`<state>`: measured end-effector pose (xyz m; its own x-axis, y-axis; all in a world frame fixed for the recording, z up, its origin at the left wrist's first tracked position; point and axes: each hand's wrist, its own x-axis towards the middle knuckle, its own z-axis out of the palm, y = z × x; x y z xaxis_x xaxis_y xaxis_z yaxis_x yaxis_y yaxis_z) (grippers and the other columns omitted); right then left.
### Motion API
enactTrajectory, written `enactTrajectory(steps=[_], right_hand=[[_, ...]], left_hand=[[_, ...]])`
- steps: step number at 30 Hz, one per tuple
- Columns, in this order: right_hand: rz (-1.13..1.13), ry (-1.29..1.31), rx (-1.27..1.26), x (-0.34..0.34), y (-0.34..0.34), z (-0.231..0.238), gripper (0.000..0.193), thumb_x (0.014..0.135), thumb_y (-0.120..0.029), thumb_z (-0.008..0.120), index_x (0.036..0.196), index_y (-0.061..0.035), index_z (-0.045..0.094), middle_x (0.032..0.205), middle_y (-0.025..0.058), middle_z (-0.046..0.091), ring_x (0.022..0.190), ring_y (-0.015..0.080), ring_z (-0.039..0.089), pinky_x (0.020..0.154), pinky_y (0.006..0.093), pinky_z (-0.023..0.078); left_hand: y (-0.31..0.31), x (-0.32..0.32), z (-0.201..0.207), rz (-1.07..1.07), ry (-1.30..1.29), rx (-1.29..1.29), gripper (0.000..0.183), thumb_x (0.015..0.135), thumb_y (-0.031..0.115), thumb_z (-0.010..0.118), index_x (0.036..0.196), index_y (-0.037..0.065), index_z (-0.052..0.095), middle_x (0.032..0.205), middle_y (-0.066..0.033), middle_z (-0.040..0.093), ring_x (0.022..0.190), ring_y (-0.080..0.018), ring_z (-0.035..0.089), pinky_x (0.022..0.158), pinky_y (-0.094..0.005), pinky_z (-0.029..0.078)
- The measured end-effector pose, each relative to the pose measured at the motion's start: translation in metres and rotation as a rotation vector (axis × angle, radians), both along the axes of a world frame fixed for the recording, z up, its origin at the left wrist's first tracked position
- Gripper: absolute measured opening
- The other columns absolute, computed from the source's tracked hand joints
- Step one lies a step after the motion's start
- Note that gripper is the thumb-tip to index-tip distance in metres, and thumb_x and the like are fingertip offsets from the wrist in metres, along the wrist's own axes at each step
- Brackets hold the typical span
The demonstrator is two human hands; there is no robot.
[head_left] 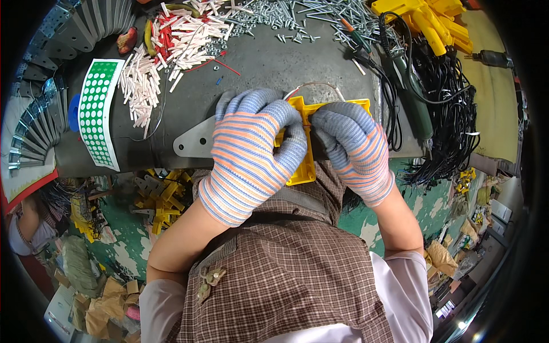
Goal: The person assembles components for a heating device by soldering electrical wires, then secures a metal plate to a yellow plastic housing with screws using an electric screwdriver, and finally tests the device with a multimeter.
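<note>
Both my hands wear striped knit gloves with grey-blue fingers. My left hand (249, 151) is closed around a yellow plastic housing (307, 171), near the bench's front edge. A grey metal plate with holes (193, 140) sticks out to the left from under that hand; whether it is joined to the housing is hidden. My right hand (357, 148) has its fingers pinched together at the housing's right arm. A thin pale wire (314, 84) arches above the housing between my hands. What the right fingertips pinch is hidden, though a bit of red shows beside them.
White sleeve-like pieces (140, 86), screws and nuts (269, 20) lie at the back. A sheet of green dots (98, 114) and stacked metal plates (40, 108) are left. A green power screwdriver (414, 97), black cables (449, 114) and yellow housings (426, 23) lie right.
</note>
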<state>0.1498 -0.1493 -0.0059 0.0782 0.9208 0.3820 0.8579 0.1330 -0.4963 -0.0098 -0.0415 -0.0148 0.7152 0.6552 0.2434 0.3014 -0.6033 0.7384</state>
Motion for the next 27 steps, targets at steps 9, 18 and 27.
enactTrajectory(steps=[9,18,27], right_hand=[[0.001,0.05,0.001,-0.0023,0.0029,-0.0001,0.021,0.078,-0.006,0.07,0.097,-0.0075,0.065,0.092,0.0112,0.065,0.081,0.0305,0.065,0.07,0.0393,0.054],[0.001,0.126,0.012,-0.0053,0.003,-0.0007,0.018,0.079,-0.005,0.069,0.096,-0.0061,0.062,0.091,0.0119,0.064,0.081,0.0319,0.065,0.072,0.0396,0.053],[0.003,0.169,-0.005,-0.0065,0.0037,-0.0016,0.018,0.08,-0.003,0.068,0.096,-0.0049,0.06,0.089,0.0122,0.064,0.08,0.033,0.064,0.071,0.0398,0.053]], left_hand=[[0.0011,-0.0008,0.0018,0.02,-0.009,-0.049,0.016,0.074,0.018,0.071,0.087,0.01,0.066,0.094,-0.0145,0.064,0.087,-0.037,0.061,0.084,-0.047,0.045],[0.0053,-0.0047,0.0097,-0.041,0.024,-0.131,0.015,0.078,0.007,0.069,0.092,0.004,0.066,0.102,-0.0195,0.063,0.095,-0.0341,0.062,0.082,-0.0377,0.05],[0.0058,-0.0024,0.0082,-0.047,-0.008,0.172,0.016,0.077,0.006,0.069,0.092,0.005,0.066,0.112,-0.019,0.061,0.103,-0.0347,0.061,0.087,-0.038,0.05]])
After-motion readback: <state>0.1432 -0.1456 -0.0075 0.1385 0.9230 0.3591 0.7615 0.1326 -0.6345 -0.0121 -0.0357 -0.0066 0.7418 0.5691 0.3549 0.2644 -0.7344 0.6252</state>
